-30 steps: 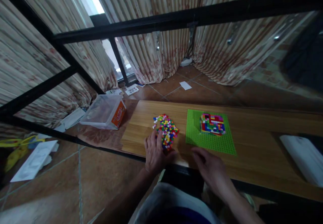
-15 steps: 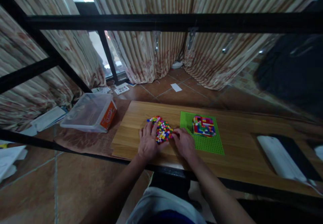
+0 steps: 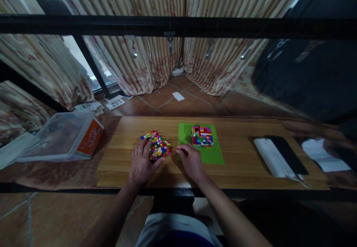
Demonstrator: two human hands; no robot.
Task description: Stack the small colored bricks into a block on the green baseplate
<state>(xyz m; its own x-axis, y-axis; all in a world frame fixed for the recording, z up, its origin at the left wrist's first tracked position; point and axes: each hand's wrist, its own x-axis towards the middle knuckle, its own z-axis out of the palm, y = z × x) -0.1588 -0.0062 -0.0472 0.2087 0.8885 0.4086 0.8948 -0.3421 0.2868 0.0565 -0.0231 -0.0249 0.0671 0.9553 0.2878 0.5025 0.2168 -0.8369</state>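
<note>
The right hand (image 3: 191,159) is closed in a pinch, thumb and fingertips together; whether a small brick sits between them cannot be told. The left hand (image 3: 141,164) is open, palm down, fingers and thumb spread, gripping nothing visible; it lies at the near left side of the brick pile (image 3: 159,145), its fingers touching the loose pieces.

Nearest the body, a dark edge rail (image 3: 173,192) borders the wooden board (image 3: 122,172). The multicoloured pile lies on the board between the hands, just left of the right fingertips. The right hand covers the near left part of the green baseplate (image 3: 213,157). The brick block (image 3: 202,136), assembled from multicoloured bricks, is seated on the far half of the baseplate, beyond the right hand.

At the right of the board, a long white item (image 3: 272,158) lies beside a flat black item (image 3: 288,156). At the left, a clear plastic box (image 3: 58,137) with an orange label (image 3: 90,137) rests on a brown cloth (image 3: 61,171).

Beyond the board, a white card (image 3: 178,96) lies on the tiled floor (image 3: 195,104). A black bar (image 3: 150,26) crosses in front of the patterned curtains (image 3: 156,61).
</note>
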